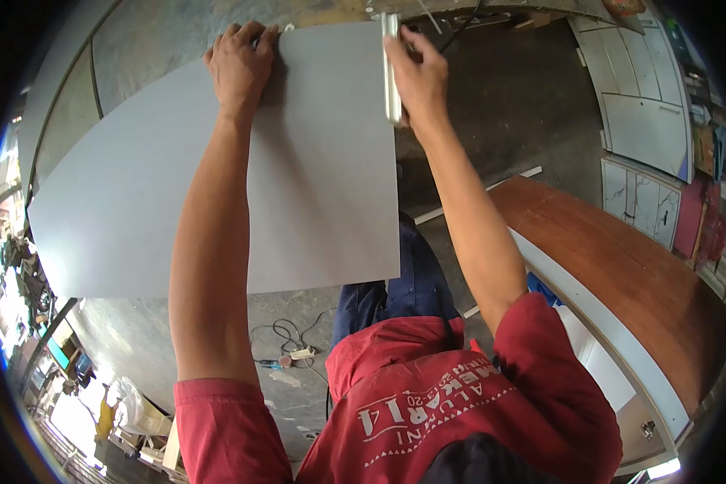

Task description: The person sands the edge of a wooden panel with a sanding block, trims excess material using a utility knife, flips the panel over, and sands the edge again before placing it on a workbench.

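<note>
A large smooth grey panel [323, 161] lies flat in front of me. At its far edge is my left hand [242, 60], fingers bent and closed over the rim. My right hand [419, 73] grips a narrow silver-white bar [391, 73], closed around its right side. The bar runs lengthwise along the panel's right edge, near the far corner. My palm and fingers partly hide it, and I cannot tell whether it is a tool or a loose strip.
The worktable [157, 52] extends past the panel. A brown-topped cabinet [613, 266] lies close on my right; white cabinets [641, 121] stand farther back. Below the panel, cords and a power plug [302, 353] lie on the concrete floor [137, 331]. Clutter lines the left side.
</note>
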Available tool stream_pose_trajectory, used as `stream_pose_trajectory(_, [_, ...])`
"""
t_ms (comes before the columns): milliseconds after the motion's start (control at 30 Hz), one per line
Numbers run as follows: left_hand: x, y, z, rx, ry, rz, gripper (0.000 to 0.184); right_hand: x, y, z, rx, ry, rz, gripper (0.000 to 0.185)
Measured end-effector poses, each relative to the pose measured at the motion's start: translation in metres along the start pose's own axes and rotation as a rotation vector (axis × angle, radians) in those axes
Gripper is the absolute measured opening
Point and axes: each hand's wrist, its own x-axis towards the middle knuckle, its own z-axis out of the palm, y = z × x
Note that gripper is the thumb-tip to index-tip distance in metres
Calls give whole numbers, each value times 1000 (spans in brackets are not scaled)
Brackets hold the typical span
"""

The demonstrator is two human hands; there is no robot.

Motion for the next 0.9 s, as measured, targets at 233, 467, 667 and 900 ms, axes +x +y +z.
stream_pose_trajectory(233, [-1, 1, 0, -12, -42, -44, 26, -37, 29, -9, 192, 17, -23, 46])
stream_pose_trajectory(467, [-1, -2, 3, 5, -54, -51, 28, -188, 52, -57, 120, -36, 81, 44])
stream_pose_trajectory(667, [4, -14, 6, -9, -63, -24, 34, -181, 56, -53, 152, -21, 152, 41])
stream_pose_trajectory(900, [15, -24, 0, -84, -240, -103, 36, -344, 109, -102, 295, -109, 418, 45])
